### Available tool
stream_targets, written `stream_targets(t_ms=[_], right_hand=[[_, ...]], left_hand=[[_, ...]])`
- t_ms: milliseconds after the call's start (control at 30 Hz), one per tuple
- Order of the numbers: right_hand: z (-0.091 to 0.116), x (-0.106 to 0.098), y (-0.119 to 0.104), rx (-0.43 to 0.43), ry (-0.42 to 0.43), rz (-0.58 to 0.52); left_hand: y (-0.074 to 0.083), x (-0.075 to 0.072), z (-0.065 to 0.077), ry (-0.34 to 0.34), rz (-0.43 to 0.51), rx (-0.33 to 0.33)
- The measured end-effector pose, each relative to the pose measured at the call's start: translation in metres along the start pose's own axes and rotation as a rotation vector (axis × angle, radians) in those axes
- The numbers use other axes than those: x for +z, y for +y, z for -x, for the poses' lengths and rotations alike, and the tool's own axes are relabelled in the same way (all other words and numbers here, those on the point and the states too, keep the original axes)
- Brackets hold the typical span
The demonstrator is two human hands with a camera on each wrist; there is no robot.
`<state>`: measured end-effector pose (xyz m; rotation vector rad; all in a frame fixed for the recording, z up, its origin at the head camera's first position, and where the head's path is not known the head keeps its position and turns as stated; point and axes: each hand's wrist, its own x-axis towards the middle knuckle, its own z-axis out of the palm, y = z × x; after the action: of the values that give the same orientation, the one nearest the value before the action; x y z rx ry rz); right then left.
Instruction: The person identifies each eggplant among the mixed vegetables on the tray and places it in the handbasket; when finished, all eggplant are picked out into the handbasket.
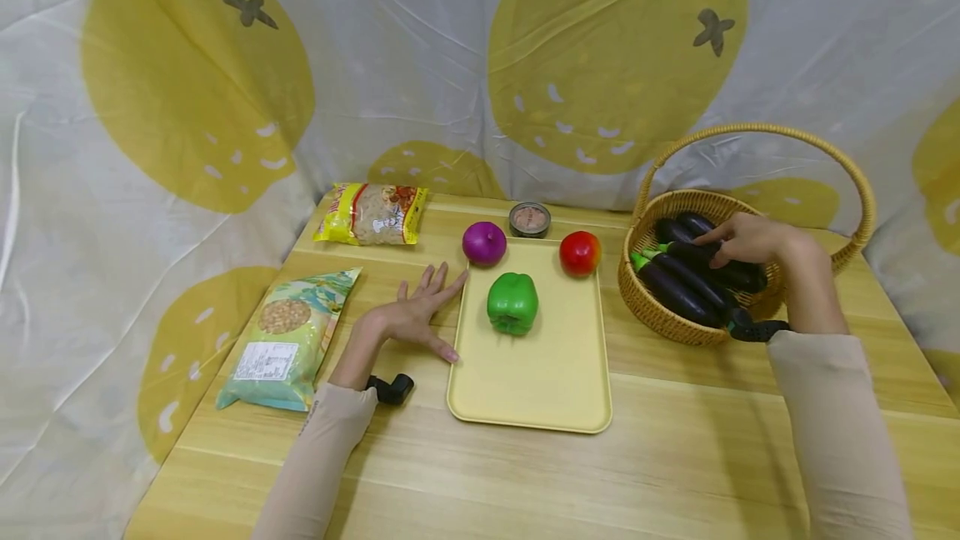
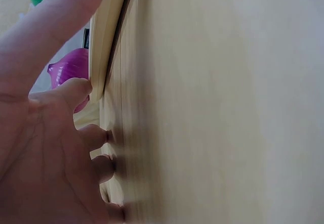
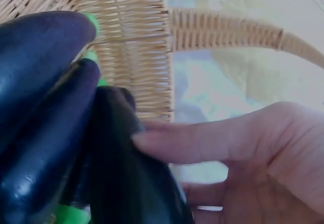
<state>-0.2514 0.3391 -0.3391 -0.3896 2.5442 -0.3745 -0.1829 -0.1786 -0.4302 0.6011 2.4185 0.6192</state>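
My right hand (image 1: pixel 753 238) reaches into a wicker basket (image 1: pixel 647 307) at the right. In the right wrist view its thumb lies on a dark purple eggplant (image 3: pixel 126 168) and the fingers go round the far side, pinching it. Other eggplants (image 3: pixel 45 128) with green stem ends lie beside that one. With fingers spread, my left hand (image 1: pixel 411 317) rests at the left edge of a pale yellow tray (image 1: pixel 540 382), thumb and index finger right at its rim. On the tray sit a green bell pepper (image 1: pixel 513 304) and, at its far right corner, a red fruit (image 1: pixel 580 253).
A purple onion (image 1: pixel 484 243) sits at the tray's far left corner, by a small round tin (image 1: pixel 529 220). Two food bags, one yellow-red (image 1: pixel 372 214) and one green (image 1: pixel 288 340), lie at the left. The basket's tall handle (image 1: pixel 757 130) arches above it. A lemon-print cloth hangs behind.
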Motion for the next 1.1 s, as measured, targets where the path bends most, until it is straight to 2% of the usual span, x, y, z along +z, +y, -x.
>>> stream_targets(t_ms=[233, 333, 567, 833, 1100], right_hand=[[-0.008, 0.005, 0.011, -0.064, 0.037, -0.057], [-0.009, 0.004, 0.017, -0.085, 0.028, -0.067], [-0.012, 0.002, 0.027, -0.084, -0.007, -0.116], [-0.014, 0.0, 0.016, -0.073, 0.019, -0.107], [-0.016, 0.011, 0.02, -0.07, -0.023, -0.178]], left_hand=[[0.0, 0.0, 0.0, -0.001, 0.0, 0.004], [0.0, 0.0, 0.0, -0.003, -0.006, 0.005], [0.0, 0.0, 0.0, -0.003, 0.0, 0.008], [-0.001, -0.001, 0.003, 0.002, 0.004, -0.005], [-0.001, 0.0, 0.0, -0.007, 0.004, -0.006]])
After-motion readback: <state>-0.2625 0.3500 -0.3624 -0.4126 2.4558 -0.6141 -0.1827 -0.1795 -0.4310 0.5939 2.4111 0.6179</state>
